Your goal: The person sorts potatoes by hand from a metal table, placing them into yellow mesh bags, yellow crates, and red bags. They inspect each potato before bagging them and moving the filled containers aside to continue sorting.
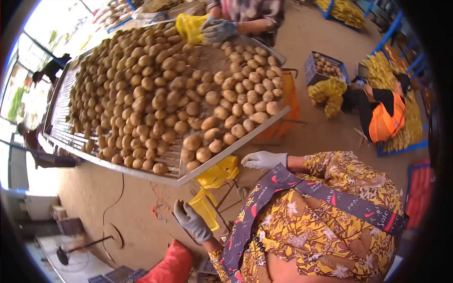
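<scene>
My left hand (192, 222), in a grey glove, is held in the air below the table's near corner. Its fingers are apart and hold nothing. In a pale glove, my right hand (265, 160) stretches out near the table's front edge, its fingers extended with nothing in them. Between the hands hangs a yellow bag (219, 173) under the edge, close to a yellow plastic panel (204, 207). Many potatoes (137, 101) cover the metal sorting table (236, 145), some of them gathered by its near end.
Across the table, a co-worker's gloved hand (218, 30) touches a yellow mesh bag (190, 28). To the right, a crouching person in an orange vest (388, 119) is beside filled sacks and a potato crate (325, 68). A red sack (170, 264) and a fan (63, 256) are at lower left.
</scene>
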`<state>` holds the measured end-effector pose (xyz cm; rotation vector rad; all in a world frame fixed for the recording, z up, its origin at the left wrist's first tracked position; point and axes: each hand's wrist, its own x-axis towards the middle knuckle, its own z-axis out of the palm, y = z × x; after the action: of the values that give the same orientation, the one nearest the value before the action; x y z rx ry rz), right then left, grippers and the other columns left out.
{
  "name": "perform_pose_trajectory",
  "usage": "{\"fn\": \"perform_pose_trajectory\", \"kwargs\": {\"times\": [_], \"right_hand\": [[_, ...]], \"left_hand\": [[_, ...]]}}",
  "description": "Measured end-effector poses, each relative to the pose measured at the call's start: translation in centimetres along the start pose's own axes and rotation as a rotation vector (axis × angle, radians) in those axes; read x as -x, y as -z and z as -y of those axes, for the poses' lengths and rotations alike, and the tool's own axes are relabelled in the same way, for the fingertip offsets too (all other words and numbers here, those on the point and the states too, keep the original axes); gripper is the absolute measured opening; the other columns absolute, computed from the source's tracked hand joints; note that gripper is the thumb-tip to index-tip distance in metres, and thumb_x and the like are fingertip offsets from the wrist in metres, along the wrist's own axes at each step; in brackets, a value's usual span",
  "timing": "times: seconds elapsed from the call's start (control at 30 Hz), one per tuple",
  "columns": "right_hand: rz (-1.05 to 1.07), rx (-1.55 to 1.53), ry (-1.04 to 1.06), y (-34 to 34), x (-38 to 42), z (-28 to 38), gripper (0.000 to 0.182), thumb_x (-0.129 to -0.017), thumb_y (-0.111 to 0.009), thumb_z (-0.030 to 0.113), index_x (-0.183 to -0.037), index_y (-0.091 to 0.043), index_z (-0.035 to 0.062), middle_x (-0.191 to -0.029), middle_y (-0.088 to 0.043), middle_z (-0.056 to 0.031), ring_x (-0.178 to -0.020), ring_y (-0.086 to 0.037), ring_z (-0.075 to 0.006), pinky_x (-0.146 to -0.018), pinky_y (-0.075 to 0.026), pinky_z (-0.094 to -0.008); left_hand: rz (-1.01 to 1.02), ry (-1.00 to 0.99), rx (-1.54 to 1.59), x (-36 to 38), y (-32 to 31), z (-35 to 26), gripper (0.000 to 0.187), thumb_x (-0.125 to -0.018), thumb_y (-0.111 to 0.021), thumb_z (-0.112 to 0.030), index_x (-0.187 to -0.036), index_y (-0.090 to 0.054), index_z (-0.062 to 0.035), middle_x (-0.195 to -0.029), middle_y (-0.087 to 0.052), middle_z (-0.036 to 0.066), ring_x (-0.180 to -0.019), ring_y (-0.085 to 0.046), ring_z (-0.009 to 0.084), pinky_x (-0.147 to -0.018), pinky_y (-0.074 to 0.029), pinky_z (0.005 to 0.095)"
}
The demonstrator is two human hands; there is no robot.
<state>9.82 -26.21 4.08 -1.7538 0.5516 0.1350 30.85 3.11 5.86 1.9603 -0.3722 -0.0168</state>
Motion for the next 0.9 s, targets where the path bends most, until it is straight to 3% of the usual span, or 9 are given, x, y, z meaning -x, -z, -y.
{"fn": "perform_pose_trajectory", "kwargs": {"times": [0.13, 0.2, 0.33, 0.53, 0.6, 0.63, 0.7, 0.8, 0.9], "right_hand": [[-0.171, 0.086, 0.022, 3.7, 1.4, -1.2, 0.037, -0.105, -0.056, 0.031, -0.127, -0.064, 0.003, -0.122, -0.072, -0.0115, -0.114, -0.067, -0.0232, -0.1, -0.051, -0.0347], [-0.357, -0.09, 0.1, 6.2, 2.4, -1.8, 0.032, -0.104, -0.057, 0.028, -0.124, -0.067, 0.0043, -0.121, -0.071, -0.0129, -0.113, -0.068, -0.0255, -0.098, -0.052, -0.0355], [-0.672, -0.011, 0.117, 13.2, 2.9, -3.8, 0.025, -0.102, -0.06, 0.025, -0.115, -0.07, 0.0051, -0.113, -0.072, -0.0126, -0.105, -0.069, -0.029, -0.093, -0.054, -0.0372], [-0.651, 0.428, 0.193, 20.7, -4.6, -2.8, 0.033, -0.093, -0.065, 0.015, -0.125, -0.065, 0.0089, -0.122, -0.067, -0.0108, -0.108, -0.066, -0.0287, -0.096, -0.052, -0.0419], [-0.735, 0.869, 0.377, 21.7, -9.7, -3.0, 0.034, -0.088, -0.067, 0.022, -0.121, -0.066, 0.0128, -0.12, -0.064, -0.0094, -0.105, -0.066, -0.0285, -0.088, -0.052, -0.0406], [-0.726, 0.85, 0.382, 22.4, -11.7, -2.8, 0.034, -0.088, -0.067, 0.022, -0.121, -0.066, 0.0128, -0.12, -0.064, -0.0094, -0.105, -0.066, -0.0285, -0.088, -0.052, -0.0406], [-0.532, 1.165, 0.466, 23.4, -14.7, -1.9, 0.028, -0.087, -0.065, 0.021, -0.115, -0.068, 0.0174, -0.112, -0.063, -0.0068, -0.1, -0.066, -0.0269, -0.079, -0.051, -0.0384], [-0.392, 1.229, 0.453, 24.3, -16.7, -0.4, 0.02, -0.089, -0.062, 0.02, -0.108, -0.069, 0.0201, -0.106, -0.063, -0.0063, -0.097, -0.066, -0.0238, -0.072, -0.049, -0.035], [-0.331, 1.09, 0.484, 25.4, -17.7, -0.6, 0.017, -0.088, -0.062, 0.019, -0.103, -0.072, 0.0182, -0.102, -0.065, -0.008, -0.094, -0.067, -0.0281, -0.073, -0.053, -0.0407]], "left_hand": [[0.512, -0.394, -0.224, -1.7, -12.1, -8.4, 0.047, -0.09, -0.069, -0.004, -0.135, -0.055, -0.0009, -0.128, -0.061, 0.022, -0.116, -0.061, 0.0399, -0.1, -0.049, 0.0443], [0.649, -0.545, -0.236, -2.6, -18.4, -10.3, 0.051, -0.091, -0.07, -0.013, -0.138, -0.053, -0.0006, -0.136, -0.057, 0.023, -0.128, -0.054, 0.0408, -0.108, -0.043, 0.0484], [0.679, -0.618, -0.5, -3.3, -28.6, -10.4, 0.053, -0.093, -0.066, -0.027, -0.138, -0.054, -0.0011, -0.147, -0.051, 0.024, -0.137, -0.046, 0.042, -0.114, -0.035, 0.0522], [0.606, -0.564, -0.485, -2.4, -29.4, -11.0, 0.041, -0.091, -0.065, -0.016, -0.129, -0.059, -0.001, -0.139, -0.055, 0.026, -0.128, -0.051, 0.045, -0.11, -0.04, 0.0526], [0.592, -0.517, -0.499, -2.4, -29.3, -12.0, 0.041, -0.091, -0.066, -0.015, -0.129, -0.059, -0.0011, -0.138, -0.055, 0.026, -0.127, -0.052, 0.0447, -0.109, -0.042, 0.052], [0.599, -0.512, -0.503, -2.4, -29.4, -12.1, 0.042, -0.091, -0.067, -0.015, -0.129, -0.059, -0.0011, -0.138, -0.055, 0.026, -0.126, -0.052, 0.0443, -0.108, -0.042, 0.0516], [0.607, -0.5, -0.528, -2.3, -29.1, -12.8, 0.043, -0.091, -0.067, -0.015, -0.13, -0.059, -0.0011, -0.137, -0.055, 0.026, -0.126, -0.053, 0.0439, -0.107, -0.043, 0.0512], [0.599, -0.482, -0.543, -2.1, -29.4, -13.3, 0.045, -0.091, -0.067, -0.015, -0.132, -0.058, -0.0016, -0.137, -0.055, 0.025, -0.125, -0.053, 0.0431, -0.107, -0.043, 0.0506], [0.568, -0.451, -0.563, -1.9, -29.4, -13.4, 0.046, -0.091, -0.068, -0.016, -0.134, -0.058, -0.0024, -0.138, -0.056, 0.025, -0.125, -0.054, 0.0426, -0.106, -0.044, 0.0505]]}}
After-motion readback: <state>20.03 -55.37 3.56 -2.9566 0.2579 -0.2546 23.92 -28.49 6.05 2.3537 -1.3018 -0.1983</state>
